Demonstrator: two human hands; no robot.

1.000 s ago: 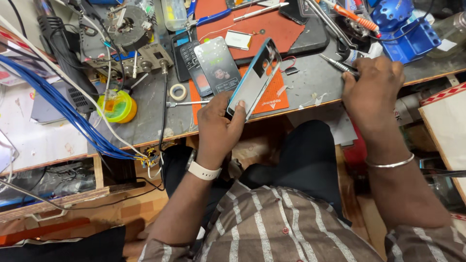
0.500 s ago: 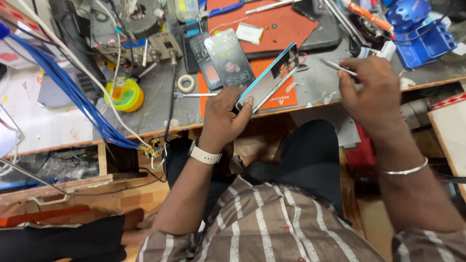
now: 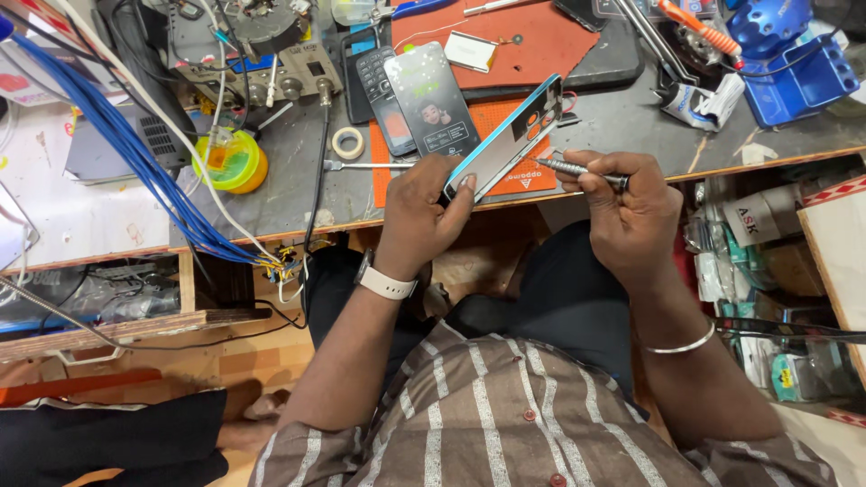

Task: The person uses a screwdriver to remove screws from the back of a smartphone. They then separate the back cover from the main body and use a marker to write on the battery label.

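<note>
My left hand grips a light-blue smartphone by its lower end and holds it tilted on edge above the front edge of the workbench, camera end pointing away. My right hand holds a thin metal screwdriver in its fingers, tip pointing left and close to the phone's side. A white watch sits on the left wrist, a silver bangle on the right. Under the phone lies an orange mat.
A dark phone and a keypad phone lie flat behind my left hand. A tape roll, a yellow-green container, blue cables, a red mat, a blue tray and several tools crowd the bench.
My right hand came down from the bench's right side to the phone, now with the screwdriver tip at the phone's side. The left hand kept the phone tilted.
</note>
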